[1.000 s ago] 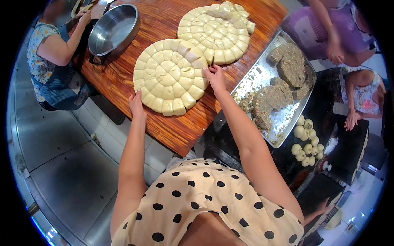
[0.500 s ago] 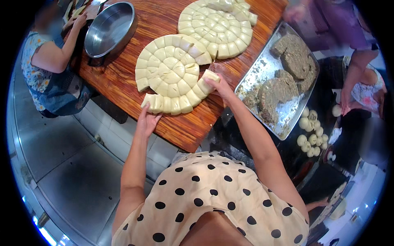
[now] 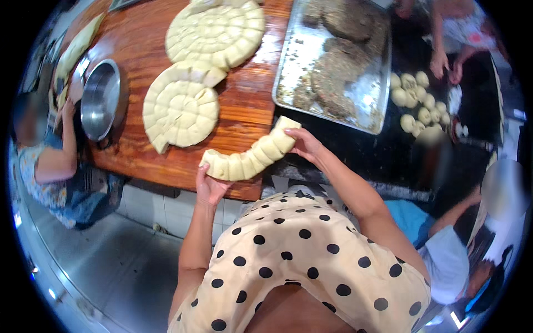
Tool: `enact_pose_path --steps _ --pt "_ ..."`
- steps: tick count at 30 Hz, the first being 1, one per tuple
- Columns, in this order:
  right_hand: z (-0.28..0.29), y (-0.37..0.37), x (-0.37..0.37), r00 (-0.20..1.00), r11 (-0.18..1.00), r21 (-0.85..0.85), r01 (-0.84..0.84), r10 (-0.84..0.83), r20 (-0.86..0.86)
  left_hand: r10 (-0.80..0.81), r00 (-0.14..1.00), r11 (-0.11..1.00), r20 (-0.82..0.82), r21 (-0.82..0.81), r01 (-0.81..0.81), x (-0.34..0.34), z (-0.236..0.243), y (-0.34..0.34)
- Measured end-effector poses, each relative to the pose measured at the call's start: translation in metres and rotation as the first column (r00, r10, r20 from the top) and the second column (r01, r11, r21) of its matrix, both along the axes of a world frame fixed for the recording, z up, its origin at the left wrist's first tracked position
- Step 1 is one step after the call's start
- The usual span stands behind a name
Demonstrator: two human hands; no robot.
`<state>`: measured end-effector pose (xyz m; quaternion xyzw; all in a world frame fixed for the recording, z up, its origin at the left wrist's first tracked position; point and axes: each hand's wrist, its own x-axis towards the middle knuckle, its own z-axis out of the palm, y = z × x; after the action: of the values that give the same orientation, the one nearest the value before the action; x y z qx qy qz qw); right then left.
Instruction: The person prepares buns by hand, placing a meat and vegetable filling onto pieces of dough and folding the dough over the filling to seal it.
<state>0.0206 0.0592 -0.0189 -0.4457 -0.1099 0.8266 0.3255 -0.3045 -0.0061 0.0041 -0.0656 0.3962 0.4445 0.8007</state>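
Between my two hands hangs a curved strip of pale dough pieces (image 3: 250, 161), several joined in a row. My left hand (image 3: 210, 187) grips its left end, thumb on top. On the strip's right end, my right hand (image 3: 305, 144) is closed, holding it somewhat higher. The strip is lifted near the table's corner. Just beyond it lies a round coil of cut dough (image 3: 182, 108) on the wooden table, its outer ring partly gone. A second, larger coil of cut dough (image 3: 216, 33) lies farther back, touching the first.
A metal tray (image 3: 286, 100) with brown minced filling (image 3: 344, 69) stands right of the wooden table (image 3: 250, 105). Round dough balls (image 3: 425, 102) sit on the black surface, near another person's hands (image 3: 447, 66). At left are a steel basin (image 3: 102, 100) and a co-worker's arm (image 3: 65, 133).
The dough strip has come away from the nearer coil and been lifted toward me and to the right, both hands holding its ends. My view has turned rightward.
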Motion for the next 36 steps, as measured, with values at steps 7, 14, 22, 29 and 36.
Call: enact_pose_path --steps 7,14,22,29,36 --pt "0.024 -0.094 0.157 0.822 0.852 0.073 0.519 -0.520 0.231 -0.344 0.924 0.939 0.167 0.041 0.342 0.168 -0.001 0.038" --pt "-0.023 -0.152 0.254 0.118 0.900 0.409 0.149 -0.427 0.897 -0.707 0.608 0.696 -0.362 -0.197 0.691 0.231 -0.062 0.057" --pt "-0.016 -0.194 0.305 -0.063 0.941 0.337 0.022 -0.335 0.940 0.044 -0.313 0.389 -0.949 -0.272 0.880 0.214 -0.014 0.060" --pt "-0.017 -0.210 0.327 -0.126 0.920 0.389 -0.042 -0.391 0.912 0.178 0.269 -0.425 -0.947 0.173 0.888 0.421 0.029 0.018" --pt "-0.009 -0.223 0.335 -0.070 0.877 0.474 -0.075 -0.479 0.875 0.394 0.300 -0.629 -0.869 -0.016 0.778 0.539 -0.045 -0.004"
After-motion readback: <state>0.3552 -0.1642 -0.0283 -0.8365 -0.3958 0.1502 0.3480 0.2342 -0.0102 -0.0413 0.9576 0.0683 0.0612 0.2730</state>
